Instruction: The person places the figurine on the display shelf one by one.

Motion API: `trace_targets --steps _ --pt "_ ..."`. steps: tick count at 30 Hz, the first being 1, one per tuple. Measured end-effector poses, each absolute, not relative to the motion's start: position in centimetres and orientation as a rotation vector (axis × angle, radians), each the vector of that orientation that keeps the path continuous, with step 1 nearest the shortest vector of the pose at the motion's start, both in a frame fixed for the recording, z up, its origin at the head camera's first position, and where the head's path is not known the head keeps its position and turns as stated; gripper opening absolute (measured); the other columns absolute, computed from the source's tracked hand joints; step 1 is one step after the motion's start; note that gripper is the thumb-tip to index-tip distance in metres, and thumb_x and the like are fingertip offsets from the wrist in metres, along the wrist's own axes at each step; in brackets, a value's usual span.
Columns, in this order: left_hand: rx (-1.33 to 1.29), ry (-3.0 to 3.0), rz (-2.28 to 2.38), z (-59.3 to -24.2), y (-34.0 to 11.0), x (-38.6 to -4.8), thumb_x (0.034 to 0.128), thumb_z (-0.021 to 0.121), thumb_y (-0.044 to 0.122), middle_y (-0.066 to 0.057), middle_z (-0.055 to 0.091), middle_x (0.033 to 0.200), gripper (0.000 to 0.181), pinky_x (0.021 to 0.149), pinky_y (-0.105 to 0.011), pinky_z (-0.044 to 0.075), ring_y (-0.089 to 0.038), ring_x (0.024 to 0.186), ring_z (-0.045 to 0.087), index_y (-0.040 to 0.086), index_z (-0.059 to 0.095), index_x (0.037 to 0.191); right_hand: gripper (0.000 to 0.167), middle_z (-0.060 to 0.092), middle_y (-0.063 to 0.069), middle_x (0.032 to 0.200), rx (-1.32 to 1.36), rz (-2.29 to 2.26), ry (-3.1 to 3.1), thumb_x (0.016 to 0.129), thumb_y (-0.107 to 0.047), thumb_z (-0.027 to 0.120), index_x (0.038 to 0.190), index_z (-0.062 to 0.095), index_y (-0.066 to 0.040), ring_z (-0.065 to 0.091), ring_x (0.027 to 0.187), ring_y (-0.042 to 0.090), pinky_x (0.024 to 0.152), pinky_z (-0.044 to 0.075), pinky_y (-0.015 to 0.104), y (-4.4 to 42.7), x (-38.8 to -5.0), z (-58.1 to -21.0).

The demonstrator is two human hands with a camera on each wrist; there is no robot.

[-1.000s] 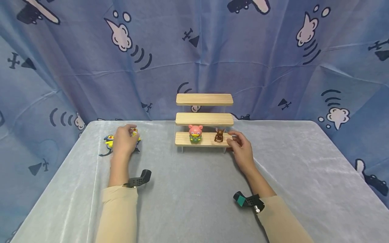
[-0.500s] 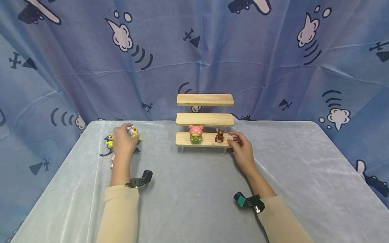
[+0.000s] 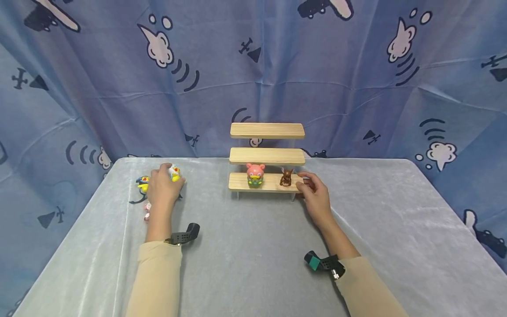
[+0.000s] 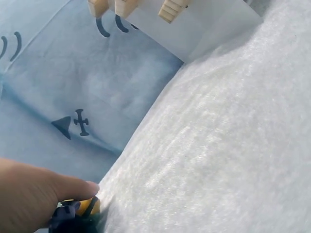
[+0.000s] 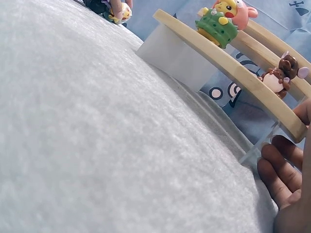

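Observation:
In the head view my left hand (image 3: 162, 187) is at the left of the table, pinching a small yellow figurine (image 3: 174, 173) with a white top. The left wrist view shows my thumb (image 4: 73, 187) against its yellow and dark body, much of which is hidden. My right hand (image 3: 315, 198) grips the right end of the bottom plank of a three-tier wooden display shelf (image 3: 237, 181). In the right wrist view its thumb lies on the plank and its fingers (image 5: 279, 167) are below. A pink-hooded figurine (image 3: 255, 175) and a brown eared figurine (image 3: 285, 177) stand on that plank.
Left of my left hand is a yellow figurine with a dark blue hat (image 3: 142, 183). A small pink-and-white figurine (image 3: 147, 212), partly hidden, lies beside the wrist. A grey-white cloth (image 3: 245, 246) covers the table, and a blue printed curtain (image 3: 214, 88) hangs behind.
My left hand has shifted slightly to the right, its fingers drawing in on the yellow figurine. More of the pink-and-white figurine shows beside the wrist. The right hand stays on the shelf.

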State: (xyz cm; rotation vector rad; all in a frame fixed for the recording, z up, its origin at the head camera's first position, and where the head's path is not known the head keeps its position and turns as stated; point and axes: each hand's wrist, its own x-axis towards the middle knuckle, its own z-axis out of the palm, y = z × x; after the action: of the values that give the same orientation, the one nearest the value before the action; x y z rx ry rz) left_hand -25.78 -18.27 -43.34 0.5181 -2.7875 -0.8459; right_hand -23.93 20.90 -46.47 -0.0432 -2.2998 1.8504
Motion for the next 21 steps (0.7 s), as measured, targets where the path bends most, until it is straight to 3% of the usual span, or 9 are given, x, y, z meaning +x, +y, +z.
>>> trace_targets --steps 6,13,21 --pt "0.49 -2.848 -0.79 -43.5 -18.2 -26.1 0.0939 0.063 0.033 -0.026 0.057 0.132 0.059 0.09 -0.058 0.048 -0.044 0.118 0.059 0.014 0.045 0.147 0.033 0.064 0.025 0.116 -0.024 1.846 -2.282 0.1 -0.01 0.057 0.132 0.059 -0.003 0.063 0.083 0.001 0.072 0.058 0.019 20.8 -23.8 -46.3" --pt "0.484 -2.812 -0.784 -43.8 -17.8 -26.4 0.0897 0.065 0.031 -0.021 0.064 0.119 0.051 0.076 -0.051 0.048 -0.041 0.104 0.064 0.015 0.052 0.136 0.032 0.064 0.025 0.115 -0.031 1.82 -2.29 0.1 -0.01 0.057 0.131 0.06 -0.003 0.063 0.084 0.001 0.071 0.057 0.019 20.9 -23.9 -46.6" --pt "0.383 -2.764 -0.853 -43.9 -17.1 -26.5 0.0888 0.065 0.032 -0.015 0.068 0.124 0.047 0.09 -0.055 0.046 -0.04 0.109 0.064 0.015 0.059 0.132 0.032 0.065 0.024 0.116 -0.034 1.817 -2.288 0.099 -0.008 0.056 0.131 0.059 -0.002 0.063 0.083 0.002 0.07 0.057 0.019 20.8 -23.9 -46.6"
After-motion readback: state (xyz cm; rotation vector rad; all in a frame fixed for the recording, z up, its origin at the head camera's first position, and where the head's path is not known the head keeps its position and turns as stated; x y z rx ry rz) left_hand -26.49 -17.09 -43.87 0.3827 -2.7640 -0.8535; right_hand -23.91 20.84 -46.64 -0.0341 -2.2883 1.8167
